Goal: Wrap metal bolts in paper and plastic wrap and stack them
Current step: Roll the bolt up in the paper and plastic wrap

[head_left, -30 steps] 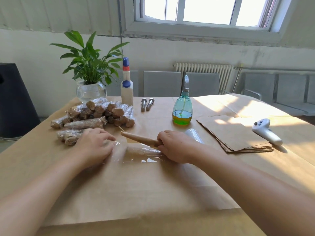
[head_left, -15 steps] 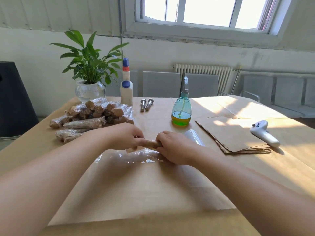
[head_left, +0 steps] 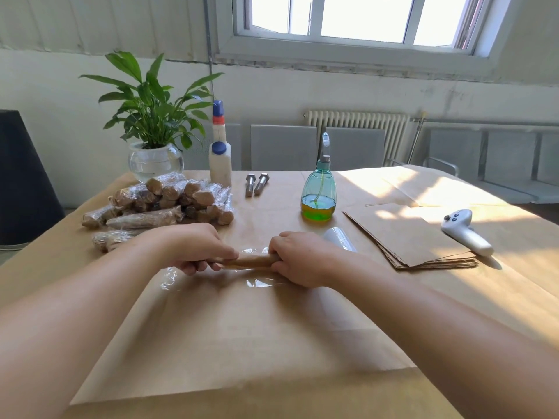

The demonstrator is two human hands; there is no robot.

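Note:
A paper-wrapped bolt (head_left: 251, 261) lies across a sheet of clear plastic wrap (head_left: 211, 282) on the brown paper-covered table (head_left: 242, 343). My left hand (head_left: 193, 249) grips its left end and my right hand (head_left: 299, 258) grips its right end. A stack of wrapped bolts (head_left: 163, 201) sits at the back left. Two bare metal bolts (head_left: 256, 184) lie behind, near the middle. The roll of plastic wrap (head_left: 340, 238) shows just behind my right hand. A pile of brown paper sheets (head_left: 405, 234) is at the right.
A potted plant (head_left: 154, 140) in a glass bowl and a white glue bottle (head_left: 220, 158) stand at the back left. A blue spray bottle (head_left: 318, 192) with green liquid stands mid-table. A white controller (head_left: 464, 231) lies at the right. Chairs line the far wall.
My left hand left the plastic wrap at the left and came over to grip the left end of the paper-wrapped bolt. My right hand kept its hold.

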